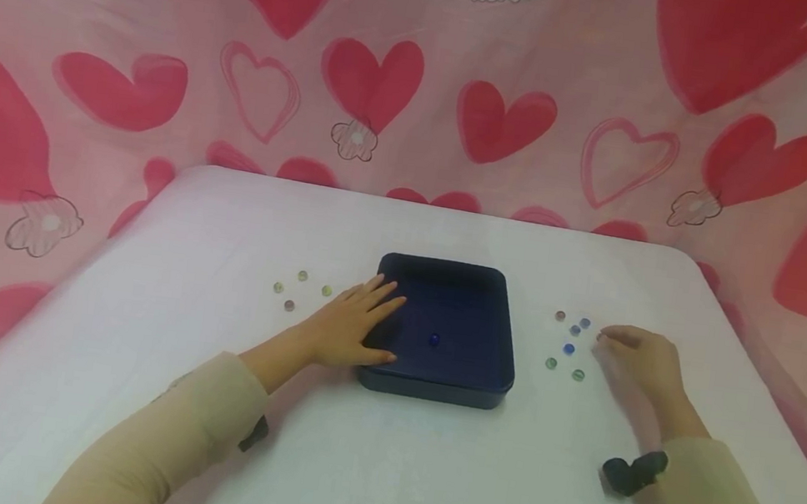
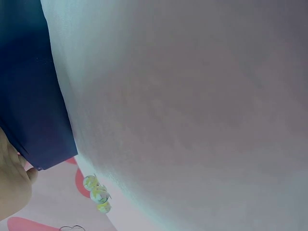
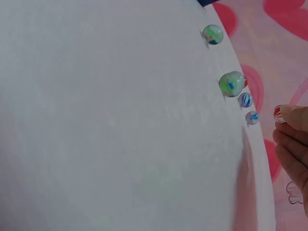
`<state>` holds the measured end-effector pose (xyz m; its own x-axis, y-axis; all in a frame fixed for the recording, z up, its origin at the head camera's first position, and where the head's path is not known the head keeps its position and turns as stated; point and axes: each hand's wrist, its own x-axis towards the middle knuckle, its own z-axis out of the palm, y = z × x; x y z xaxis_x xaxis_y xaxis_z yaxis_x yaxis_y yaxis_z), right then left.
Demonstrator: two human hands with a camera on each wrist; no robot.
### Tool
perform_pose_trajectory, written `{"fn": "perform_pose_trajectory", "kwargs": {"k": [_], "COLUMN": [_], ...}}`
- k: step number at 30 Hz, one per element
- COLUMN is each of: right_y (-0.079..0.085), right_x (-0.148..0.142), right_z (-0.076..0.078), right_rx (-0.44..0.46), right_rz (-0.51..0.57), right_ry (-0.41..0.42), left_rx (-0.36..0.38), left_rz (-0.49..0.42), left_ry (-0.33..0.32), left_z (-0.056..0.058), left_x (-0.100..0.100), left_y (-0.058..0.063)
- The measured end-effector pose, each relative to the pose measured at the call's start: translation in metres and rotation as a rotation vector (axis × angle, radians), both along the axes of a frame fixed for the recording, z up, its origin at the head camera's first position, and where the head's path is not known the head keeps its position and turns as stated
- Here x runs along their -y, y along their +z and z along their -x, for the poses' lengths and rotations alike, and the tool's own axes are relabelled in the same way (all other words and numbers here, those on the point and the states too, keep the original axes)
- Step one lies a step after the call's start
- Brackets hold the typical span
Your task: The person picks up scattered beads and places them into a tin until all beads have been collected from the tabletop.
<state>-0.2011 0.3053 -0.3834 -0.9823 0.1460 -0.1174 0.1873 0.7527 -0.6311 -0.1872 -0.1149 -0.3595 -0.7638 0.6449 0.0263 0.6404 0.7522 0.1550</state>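
My right hand point(image 1: 643, 361) pinches a clear marble with a red-orange swirl point(image 3: 277, 114) between thumb and fingertips, held above the table at the right. Beside it lie a blue marble point(image 1: 569, 349), a green marble point(image 1: 578, 375), a reddish marble point(image 1: 560, 315) and several others. With fingers spread and straight, my left hand point(image 1: 356, 326) rests on the left rim of a dark blue square tray point(image 1: 479, 312). One dark blue marble point(image 1: 434, 340) sits inside the tray. Left of that hand are yellowish marbles point(image 1: 303, 276) and one reddish-brown marble point(image 1: 289, 305).
A white table point(image 1: 421, 481) carries everything. Behind it hangs a pink cloth with red hearts point(image 1: 505, 126). A black wrist camera point(image 1: 633, 474) sticks out by the right sleeve, and another black piece point(image 1: 254, 434) shows under the left sleeve.
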Motion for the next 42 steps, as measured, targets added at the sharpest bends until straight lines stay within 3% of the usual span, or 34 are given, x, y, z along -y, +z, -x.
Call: {"fn": "perform_pose_trajectory", "kwargs": {"k": [8,11,17,21,37,42], "right_y": [0.010,0.003,-0.026,-0.033,-0.030,-0.013], "right_x": [0.007,0.003,-0.013,-0.013,0.020,0.039], "right_z": [-0.004,0.002,0.023,0.030,0.034,0.026], "right_rx": [-0.044,-0.066,-0.176,-0.262,-0.380,-0.417], "right_rz": [0.036,0.031,-0.040,-0.048,-0.025,0.110], "right_ry": [0.035,0.044,0.055,0.072,0.147,0.249], "left_rx": [-0.002,0.000,0.000,-0.004,0.004,0.003], "left_rz": [-0.001,-0.002,-0.003,-0.003,-0.009,-0.007], "left_ry": [-0.001,0.000,0.000,-0.001,-0.006,-0.006], "left_z": [0.000,0.001,0.002,0.002,0.001,0.002], "left_x": [0.000,0.000,0.000,0.000,0.000,0.001], "left_y": [0.000,0.000,-0.001,-0.001,-0.002,-0.003]}}
